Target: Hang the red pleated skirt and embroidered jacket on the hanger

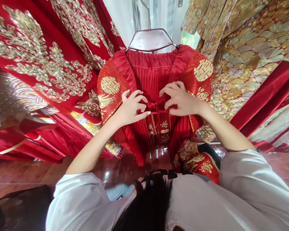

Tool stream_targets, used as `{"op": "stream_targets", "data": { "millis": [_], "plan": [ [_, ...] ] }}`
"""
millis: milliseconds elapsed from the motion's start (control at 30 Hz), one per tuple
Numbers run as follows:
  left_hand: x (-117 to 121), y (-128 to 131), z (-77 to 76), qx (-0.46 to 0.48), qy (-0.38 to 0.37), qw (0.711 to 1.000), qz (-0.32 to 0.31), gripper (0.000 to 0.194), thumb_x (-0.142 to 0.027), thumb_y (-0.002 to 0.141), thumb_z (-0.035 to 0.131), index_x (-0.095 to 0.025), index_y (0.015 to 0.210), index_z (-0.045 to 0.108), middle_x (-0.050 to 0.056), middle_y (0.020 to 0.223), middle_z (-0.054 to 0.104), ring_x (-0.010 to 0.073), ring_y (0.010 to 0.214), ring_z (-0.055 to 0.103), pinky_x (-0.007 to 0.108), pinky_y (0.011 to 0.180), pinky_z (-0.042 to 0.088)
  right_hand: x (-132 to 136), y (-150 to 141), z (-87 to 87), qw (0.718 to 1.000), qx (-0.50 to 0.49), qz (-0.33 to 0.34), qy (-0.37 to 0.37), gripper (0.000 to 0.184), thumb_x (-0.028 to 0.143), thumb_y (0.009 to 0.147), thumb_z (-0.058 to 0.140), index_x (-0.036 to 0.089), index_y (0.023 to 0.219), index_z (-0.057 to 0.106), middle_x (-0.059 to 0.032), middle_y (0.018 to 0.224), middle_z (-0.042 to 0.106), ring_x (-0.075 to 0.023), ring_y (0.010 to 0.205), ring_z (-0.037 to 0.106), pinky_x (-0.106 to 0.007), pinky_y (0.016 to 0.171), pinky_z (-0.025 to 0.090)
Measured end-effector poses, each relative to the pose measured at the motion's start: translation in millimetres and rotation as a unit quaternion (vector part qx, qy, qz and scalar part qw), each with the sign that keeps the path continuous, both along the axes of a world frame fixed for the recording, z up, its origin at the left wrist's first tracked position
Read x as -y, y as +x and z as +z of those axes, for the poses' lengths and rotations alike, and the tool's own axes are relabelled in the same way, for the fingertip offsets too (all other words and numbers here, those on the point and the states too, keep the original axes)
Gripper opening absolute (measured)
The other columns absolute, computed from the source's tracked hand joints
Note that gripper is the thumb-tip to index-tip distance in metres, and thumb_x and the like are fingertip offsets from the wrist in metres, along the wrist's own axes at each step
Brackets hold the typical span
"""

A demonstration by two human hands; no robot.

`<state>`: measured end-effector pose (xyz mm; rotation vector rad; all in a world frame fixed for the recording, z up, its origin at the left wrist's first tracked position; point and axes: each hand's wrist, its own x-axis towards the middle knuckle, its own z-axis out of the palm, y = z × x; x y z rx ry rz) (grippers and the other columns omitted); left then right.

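Observation:
A red skirt-like garment (154,80) with gathered, pleated fabric hangs before me, with glittery red panels bearing gold embroidered emblems. At its front opening, thin red ribbon ties (157,112) form a small bow or knot, and loose ends dangle below. My left hand (134,107) is on the left side of the knot, fingers curled and thumb against a ribbon. Opposite it, my right hand (180,98) curls over the other side, its fingertips partly hidden in the red fabric. One ribbon stretches taut between the two hands.
The garment hangs from a hanger (149,40) with a metal hook. Red clothing with beaded gold embroidery (50,57) hangs at left, a gold scale-patterned garment (250,54) at right. Below lie a reddish tiled floor (115,166), a red embroidered item (202,163) and a dark bag-like object (19,208).

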<state>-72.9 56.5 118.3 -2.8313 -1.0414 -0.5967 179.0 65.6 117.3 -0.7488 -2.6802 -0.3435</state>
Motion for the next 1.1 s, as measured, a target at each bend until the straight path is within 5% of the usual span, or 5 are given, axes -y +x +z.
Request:
{"op": "stream_targets", "data": {
  "millis": [233, 467, 567, 767, 1100],
  "plan": [
    [-0.8, 19.1, -1.6, -0.018, 0.052, 0.998, 0.03, 0.022, -0.028, 0.081, 0.058, -0.017, 0.062, 0.063, 0.005, 0.095, 0.066, 0.0278, 0.106, 0.048, 0.056, 0.098, 0.024, 52.6, -15.7, -48.8, 0.994, 0.074, 0.069, -0.047, 0.023, 0.027, 0.082, 0.051, 0.012, 0.072, 0.066, -0.0097, 0.092, 0.061, -0.0171, 0.082, 0.048, -0.035, 0.087, 0.037],
    [-2.3, 29.8, -1.1, -0.078, 0.101, 0.99, 0.062, 0.018, -0.015, 0.075, 0.056, -0.017, 0.091, 0.066, 0.005, 0.082, 0.064, 0.0247, 0.087, 0.055, 0.052, 0.092, 0.031, 49.3, 21.8, -20.0, 0.952, 0.084, -0.274, -0.105, 0.055, 0.051, 0.096, 0.032, 0.013, 0.095, 0.071, -0.0096, 0.066, 0.062, -0.0181, 0.061, 0.055, -0.029, 0.062, 0.034],
    [-3.4, 29.5, -4.4, -0.123, 0.1, 0.983, 0.091, 0.027, -0.019, 0.08, 0.059, -0.011, 0.105, 0.061, 0.009, 0.083, 0.063, 0.026, 0.085, 0.056, 0.048, 0.087, 0.035, 44.2, 15.3, -27.5, 0.933, 0.12, -0.281, -0.191, 0.051, 0.052, 0.094, 0.04, 0.015, 0.087, 0.073, -0.0119, 0.076, 0.068, -0.0215, 0.068, 0.062, -0.03, 0.061, 0.037],
    [-3.0, 28.7, -5.1, -0.159, 0.071, 0.982, 0.075, 0.022, -0.021, 0.092, 0.046, -0.015, 0.089, 0.067, 0.009, 0.084, 0.06, 0.0239, 0.086, 0.056, 0.044, 0.086, 0.032, 25.0, -32.2, -63.2, 0.928, -0.197, -0.154, -0.276, 0.038, 0.029, 0.094, 0.043, 0.016, 0.124, 0.062, -0.0073, 0.097, 0.071, -0.0159, 0.078, 0.066, -0.027, 0.072, 0.046],
    [-0.1, 21.8, 10.1, -0.153, -0.03, 0.988, 0.006, 0.026, -0.018, 0.093, 0.042, -0.017, 0.093, 0.068, 0.006, 0.086, 0.059, 0.0203, 0.084, 0.054, 0.041, 0.085, 0.027, 13.0, -64.4, -86.0, 0.808, -0.474, -0.191, -0.293, 0.015, 0.025, 0.082, 0.057, 0.014, 0.084, 0.068, -0.0043, 0.075, 0.068, -0.012, 0.054, 0.059, -0.023, 0.055, 0.046]
  ]
}}
